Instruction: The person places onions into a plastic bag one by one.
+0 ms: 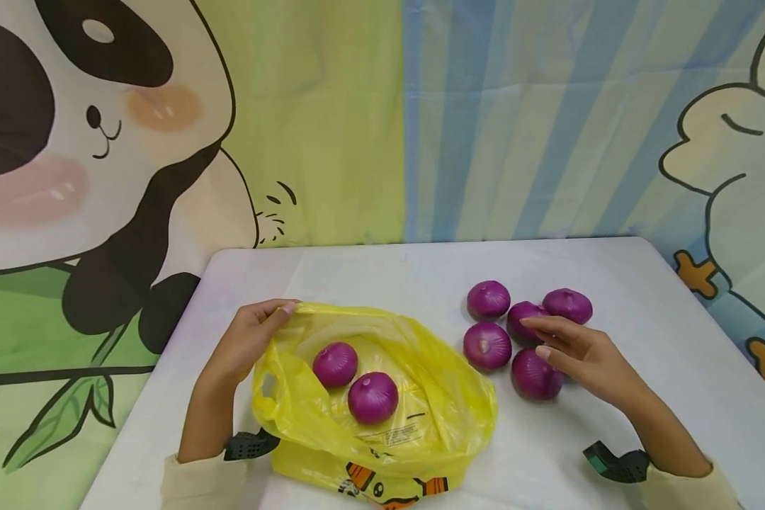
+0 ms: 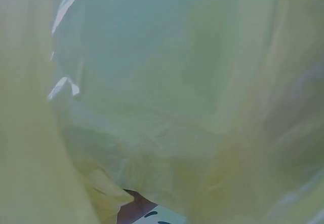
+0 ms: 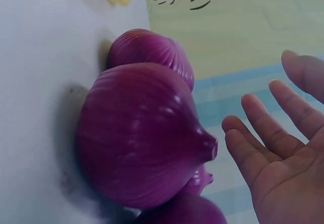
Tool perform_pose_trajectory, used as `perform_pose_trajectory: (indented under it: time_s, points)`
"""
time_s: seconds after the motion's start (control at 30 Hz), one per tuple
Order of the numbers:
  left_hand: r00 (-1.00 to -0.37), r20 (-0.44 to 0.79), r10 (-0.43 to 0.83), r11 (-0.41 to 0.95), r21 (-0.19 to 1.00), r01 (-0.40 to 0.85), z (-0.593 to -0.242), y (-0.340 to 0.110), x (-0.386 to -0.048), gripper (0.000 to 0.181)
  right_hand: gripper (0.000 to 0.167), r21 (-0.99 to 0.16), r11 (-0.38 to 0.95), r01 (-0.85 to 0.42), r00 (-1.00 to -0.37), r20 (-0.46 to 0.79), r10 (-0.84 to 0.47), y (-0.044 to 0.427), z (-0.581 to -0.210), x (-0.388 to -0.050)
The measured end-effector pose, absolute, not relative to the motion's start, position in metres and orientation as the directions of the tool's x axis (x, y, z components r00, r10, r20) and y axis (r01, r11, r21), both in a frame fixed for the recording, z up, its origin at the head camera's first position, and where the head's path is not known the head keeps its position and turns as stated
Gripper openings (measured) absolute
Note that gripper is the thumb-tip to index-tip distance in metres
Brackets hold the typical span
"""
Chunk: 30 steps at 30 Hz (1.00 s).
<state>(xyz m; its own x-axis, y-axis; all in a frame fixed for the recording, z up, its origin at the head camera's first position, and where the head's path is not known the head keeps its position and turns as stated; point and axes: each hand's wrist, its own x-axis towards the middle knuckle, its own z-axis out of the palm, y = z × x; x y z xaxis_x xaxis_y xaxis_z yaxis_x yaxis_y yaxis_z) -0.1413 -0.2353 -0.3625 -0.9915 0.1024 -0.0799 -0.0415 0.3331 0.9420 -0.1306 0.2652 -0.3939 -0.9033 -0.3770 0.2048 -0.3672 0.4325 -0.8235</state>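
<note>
A yellow plastic bag (image 1: 433,368) lies on the table with its mouth spread wide. Inside it rest two purple onions, one nearer (image 1: 372,398) and one farther back (image 1: 335,365). My left hand (image 1: 245,340) pinches the bag's rim at its upper left corner. To the right of the bag several more purple onions are grouped together. Over this group hovers my right hand (image 1: 583,358), fingers extended and holding nothing. Closest below it is the front onion (image 1: 537,374). The right wrist view shows the palm (image 3: 288,183) apart from a large onion (image 3: 139,135). Yellow film (image 2: 152,82) fills the left wrist view.
Behind the grouped onions, the white table (image 1: 663,319) runs back to a printed curtain (image 1: 331,142) with a panda and a white cartoon figure. Other onions sit at the group's back left (image 1: 488,300) and back right (image 1: 568,305).
</note>
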Motion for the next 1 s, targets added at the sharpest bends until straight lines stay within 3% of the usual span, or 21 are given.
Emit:
perform_pose_trajectory:
  time_s: [0.33, 0.6, 0.73, 1.0]
  points:
    - [-0.990, -0.075, 0.117, 0.314, 0.949, -0.034, -0.364, -0.233, -0.140, 0.047, 0.044, -0.857, 0.391, -0.336, -0.895, 0.162, -0.415, 0.274, -0.411, -0.121]
    - [-0.991, -0.074, 0.112, 0.326, 0.945, -0.034, -0.361, -0.233, -0.140, 0.047, 0.047, -0.801, 0.492, -0.341, -0.899, 0.125, -0.419, 0.266, -0.422, -0.120]
    - [-0.991, -0.069, 0.111, 0.330, 0.944, -0.029, -0.359, -0.232, -0.139, 0.047, 0.049, -0.824, 0.465, -0.324, -0.894, 0.106, -0.435, 0.264, -0.428, -0.119]
    - [-0.992, -0.063, 0.105, 0.337, 0.941, -0.025, -0.360, -0.233, -0.138, 0.047, 0.062, -0.831, 0.459, -0.314, -0.878, 0.070, -0.473, 0.264, -0.440, -0.116]
